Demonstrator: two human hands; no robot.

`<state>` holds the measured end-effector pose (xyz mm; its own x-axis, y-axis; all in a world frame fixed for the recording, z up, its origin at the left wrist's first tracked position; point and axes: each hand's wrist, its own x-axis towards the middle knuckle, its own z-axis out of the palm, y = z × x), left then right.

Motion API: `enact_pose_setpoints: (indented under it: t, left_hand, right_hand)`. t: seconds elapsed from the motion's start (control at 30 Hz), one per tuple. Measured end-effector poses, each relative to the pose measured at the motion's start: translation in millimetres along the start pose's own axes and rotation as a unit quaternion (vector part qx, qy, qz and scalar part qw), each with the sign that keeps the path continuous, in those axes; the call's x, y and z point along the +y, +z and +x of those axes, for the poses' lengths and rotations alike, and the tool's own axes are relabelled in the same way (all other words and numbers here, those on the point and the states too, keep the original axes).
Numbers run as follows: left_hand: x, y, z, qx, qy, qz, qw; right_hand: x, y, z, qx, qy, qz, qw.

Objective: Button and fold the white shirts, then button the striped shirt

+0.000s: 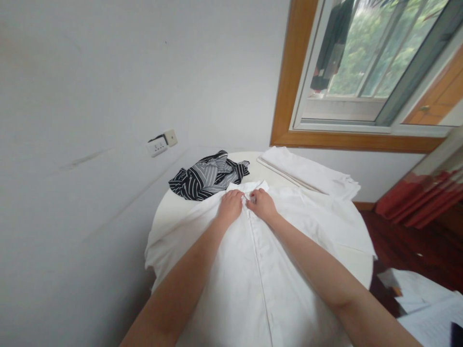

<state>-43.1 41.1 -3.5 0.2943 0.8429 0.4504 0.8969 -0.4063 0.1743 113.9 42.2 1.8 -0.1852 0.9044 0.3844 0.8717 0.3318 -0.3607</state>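
Shirt (240, 274) lies spread, unfolded, beneath left hand (230, 206) and right hand (263, 204), both pinching by its collar (249, 186), folded white cloth (307, 169) beyond the right, crumpled striped cloth (206, 177) beyond the left

we see soft, muted daylight, a bright window (372, 72) beyond and right of the hands (231, 206), foliage (347, 72) outside pale and blurred, wall (90, 96) left of them darkening low down, white garment (235, 284) beneath them smeared in fine detail, wide-angle stretch toward the edges
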Motion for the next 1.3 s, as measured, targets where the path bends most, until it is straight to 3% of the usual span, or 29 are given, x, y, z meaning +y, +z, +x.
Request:
enact_pose_setpoints:
  t: [0.33, 0.6, 0.87, 1.3]
  left_hand:
    - [-0.4, -8.1, 0.7, -0.001, 0.012, -0.004, 1.000]
    - [6.4, -8.1, 4.5, -0.026, 0.032, 0.002, 0.999]
    - [11.7, -10.5, 6.3, -0.038, 0.014, 0.015, 0.999]
    - [16.4, -4.7, 8.6, -0.045, -0.017, 0.024, 0.999]
  right_hand:
    - [20.4, 0.0, 4.9, 0.043, 0.009, 0.160, 0.986]
    - [35.1, 4.0, 8.0, 0.021, 0.039, 0.293, 0.955]
    - [30.7, 4.5, 9.2, 0.044, 0.036, 0.265, 0.963]
    - [21.1, 1.0, 8.6, -0.004, 0.016, 0.189, 0.982]
